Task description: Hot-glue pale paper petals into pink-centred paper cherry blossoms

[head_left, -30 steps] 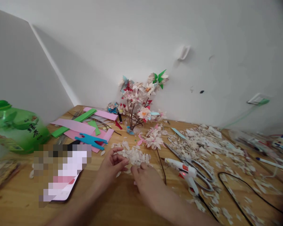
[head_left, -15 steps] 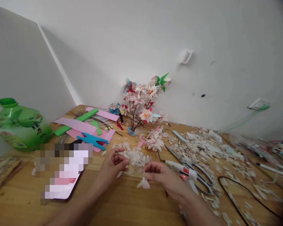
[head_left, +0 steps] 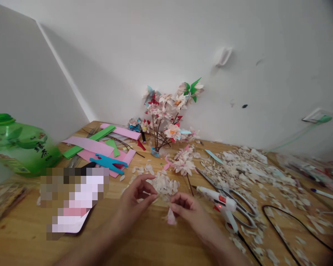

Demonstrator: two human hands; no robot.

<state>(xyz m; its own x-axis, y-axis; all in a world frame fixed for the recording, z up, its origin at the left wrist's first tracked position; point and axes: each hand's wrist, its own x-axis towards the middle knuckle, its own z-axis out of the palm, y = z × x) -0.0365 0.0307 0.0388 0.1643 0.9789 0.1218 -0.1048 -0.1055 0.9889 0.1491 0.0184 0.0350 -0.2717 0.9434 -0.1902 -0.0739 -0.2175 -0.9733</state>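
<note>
Head view: right hand [head_left: 187, 208] pinches a pink paper petal [head_left: 171, 218] between thumb and fingers. Left hand [head_left: 137, 201] curls, half closed, beside the pale petal pile [head_left: 163, 186]; a hot glue gun [head_left: 219, 203] lies nearby on the desk [head_left: 105, 240].

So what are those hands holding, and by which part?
The right hand pinches a pink petal by its top end, between the fingertips. The left hand is beside a pile of petals; whether it holds anything can't be told.

Pretty plain setup here: the left hand [head_left: 137, 199] and right hand [head_left: 187, 208] are showing up bare, with slim, tapering fingers, and the bare left forearm [head_left: 100, 242] and right forearm [head_left: 219, 240] are running off the bottom edge of the shot.
</note>
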